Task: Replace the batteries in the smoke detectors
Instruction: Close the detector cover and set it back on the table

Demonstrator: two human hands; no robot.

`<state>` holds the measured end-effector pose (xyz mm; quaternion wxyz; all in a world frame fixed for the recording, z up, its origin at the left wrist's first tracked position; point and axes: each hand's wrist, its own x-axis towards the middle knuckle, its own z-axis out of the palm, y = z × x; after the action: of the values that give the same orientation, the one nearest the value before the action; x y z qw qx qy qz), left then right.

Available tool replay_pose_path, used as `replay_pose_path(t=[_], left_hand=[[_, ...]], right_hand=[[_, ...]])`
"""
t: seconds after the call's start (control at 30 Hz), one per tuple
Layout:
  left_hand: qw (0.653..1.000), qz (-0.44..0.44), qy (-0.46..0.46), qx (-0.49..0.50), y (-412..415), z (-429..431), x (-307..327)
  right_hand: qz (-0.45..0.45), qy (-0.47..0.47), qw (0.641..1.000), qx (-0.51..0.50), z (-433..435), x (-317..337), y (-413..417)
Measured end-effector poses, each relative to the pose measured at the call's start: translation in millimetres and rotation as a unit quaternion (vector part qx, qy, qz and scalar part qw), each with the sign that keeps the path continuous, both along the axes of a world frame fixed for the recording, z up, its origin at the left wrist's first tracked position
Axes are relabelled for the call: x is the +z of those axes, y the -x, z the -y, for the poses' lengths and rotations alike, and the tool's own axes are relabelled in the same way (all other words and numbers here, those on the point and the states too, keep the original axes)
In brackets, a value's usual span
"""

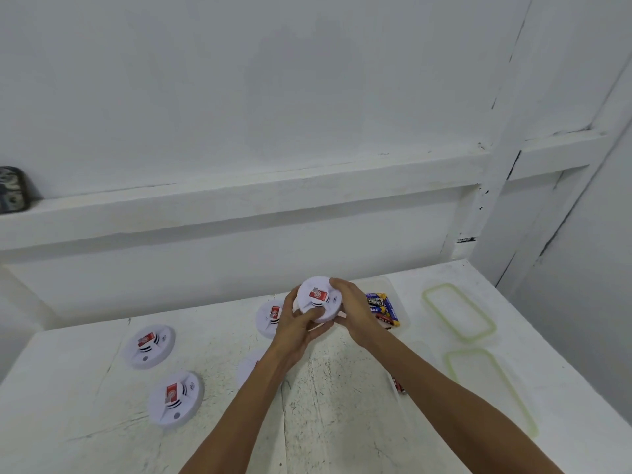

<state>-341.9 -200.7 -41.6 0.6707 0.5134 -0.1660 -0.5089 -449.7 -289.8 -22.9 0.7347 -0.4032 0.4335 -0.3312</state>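
Note:
A round white smoke detector [316, 297] with a red label is held up above the table, tilted toward me. My left hand [297, 323] grips its lower left rim, thumb on its face. Its right rim is gripped by my right hand [352, 309]. Three more detectors lie flat: one behind my left hand [268, 318], one at the far left [150, 345], one at the near left [176, 398]. Another white disc [248, 369] shows partly under my left forearm. Packs of batteries [384, 307] lie just right of my right hand. A loose battery [398, 384] lies beside my right forearm.
The white table [342, 388] ends against a white wall with a ledge. Two clear containers with green rims [458, 314] [489, 388] sit at the right. A dark object [13, 189] stands on the ledge at far left.

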Motion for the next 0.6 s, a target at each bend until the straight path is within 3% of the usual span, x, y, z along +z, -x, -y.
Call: replay_pose_path(t=[0.13, 0.33, 0.6], left_hand=[[0.999, 0.017, -0.017, 0.045, 0.5, 5.4, 1.8], [0.997, 0.057, -0.047, -0.011, -9.1, 4.5, 4.7], [0.998, 0.066, -0.019, -0.008, -5.3, 7.5, 11.9]], right_hand=[[0.014, 0.022, 0.999, 0.033, -4.7, -1.1, 1.6], [-0.008, 0.047, 0.998, 0.037, -0.9, 3.0, 6.2], [0.017, 0.051, 0.998, 0.033, 1.2, -0.4, 4.6]])
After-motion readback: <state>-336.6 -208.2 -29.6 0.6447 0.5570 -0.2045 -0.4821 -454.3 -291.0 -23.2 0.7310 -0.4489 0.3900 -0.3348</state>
